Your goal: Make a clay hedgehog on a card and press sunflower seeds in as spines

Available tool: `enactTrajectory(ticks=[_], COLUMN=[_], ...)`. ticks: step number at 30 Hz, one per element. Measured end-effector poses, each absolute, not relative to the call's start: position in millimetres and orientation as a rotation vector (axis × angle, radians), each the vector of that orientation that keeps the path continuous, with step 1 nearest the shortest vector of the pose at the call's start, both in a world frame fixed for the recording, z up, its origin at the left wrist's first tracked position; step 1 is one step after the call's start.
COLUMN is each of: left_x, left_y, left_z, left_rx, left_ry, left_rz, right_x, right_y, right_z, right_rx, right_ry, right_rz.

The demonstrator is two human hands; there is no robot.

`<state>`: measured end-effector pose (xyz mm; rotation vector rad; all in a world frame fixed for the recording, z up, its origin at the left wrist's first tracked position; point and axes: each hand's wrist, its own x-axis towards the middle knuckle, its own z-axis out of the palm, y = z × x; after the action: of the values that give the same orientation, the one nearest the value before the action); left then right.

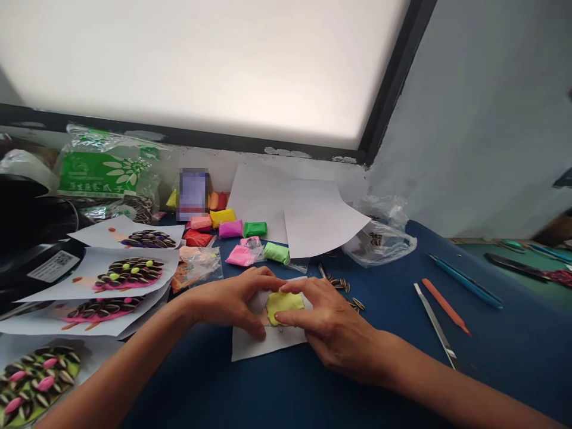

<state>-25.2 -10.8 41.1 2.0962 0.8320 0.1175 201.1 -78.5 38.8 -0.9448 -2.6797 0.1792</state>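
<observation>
A flattened yellow-green patch of modelling clay (281, 307) lies on a small white sheet of paper (250, 350) with some drawn lines. From the right, my right hand (333, 319) reaches over it, its thumb and forefinger spread and touching the clay's edges. My left hand (235, 301) rests at the paper's left side. Its thumb is on the paper and its fingers stretch towards the top of the clay, apart from the thumb. Loose sunflower seeds (356, 304) lie just beyond my right hand.
Sheets with seed-and-clay hedgehog pictures (129, 274) are stacked at left. Coloured clay packets (231, 229), blank white paper (322, 217) and a clear plastic bag (379, 241) are behind. An orange clay tool (447, 307), a metal blade (435, 325) and a blue pen (465, 280) lie right.
</observation>
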Motion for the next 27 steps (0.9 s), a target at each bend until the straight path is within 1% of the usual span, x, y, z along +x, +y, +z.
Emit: enactTrajectory(ticks=[5,10,19,27], left_x=[-29,-34,-17,-21], left_y=[-8,-5,-1,-2], left_z=[42,38,19,22], left_rx=[2.075,1.994,1.883,1.943], left_ry=[0.797,0.793,0.956,0.913], left_rz=[0.132,0.203,0.537,0.468], right_x=[201,198,199,196], right_y=[-77,-79,-81,-79], right_z=[32,30,29,31], right_rx=[-0.851,-0.796,-0.867,-0.877], right_ry=[-2.738,-2.755,-2.591,-2.671], right_rz=[0.018,-0.039,0.044,0.068])
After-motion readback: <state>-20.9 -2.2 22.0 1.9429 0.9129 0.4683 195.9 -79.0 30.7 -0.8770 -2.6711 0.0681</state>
